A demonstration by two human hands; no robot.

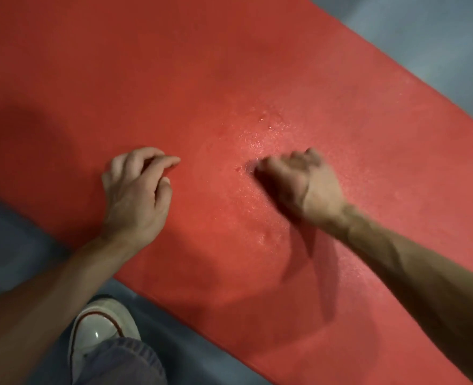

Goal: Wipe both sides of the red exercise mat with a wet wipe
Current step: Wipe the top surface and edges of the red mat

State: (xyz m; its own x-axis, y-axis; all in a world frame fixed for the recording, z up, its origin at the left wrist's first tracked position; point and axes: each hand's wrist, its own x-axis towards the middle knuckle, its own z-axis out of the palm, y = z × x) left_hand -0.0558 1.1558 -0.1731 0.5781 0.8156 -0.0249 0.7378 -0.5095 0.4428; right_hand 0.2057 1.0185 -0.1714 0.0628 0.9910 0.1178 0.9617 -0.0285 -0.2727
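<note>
On the floor [424,29] | the red mat [174,79] lies flat | left hand [138,195] rests on it, fingers loosely curled, holding nothing, likely to keep it from sliding | right hand [299,184] is blurred and curled; no wipe shows, so I cannot tell its grip | wet shine beside it.

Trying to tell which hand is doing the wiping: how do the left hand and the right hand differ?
The left hand looks sharp, fingers loosely curled, nothing visible in it; the right hand is motion-blurred, fingers bunched, though no wipe shows. Wet sheen on the red mat lies by the right hand, not the left. Both are on the mat.
</note>
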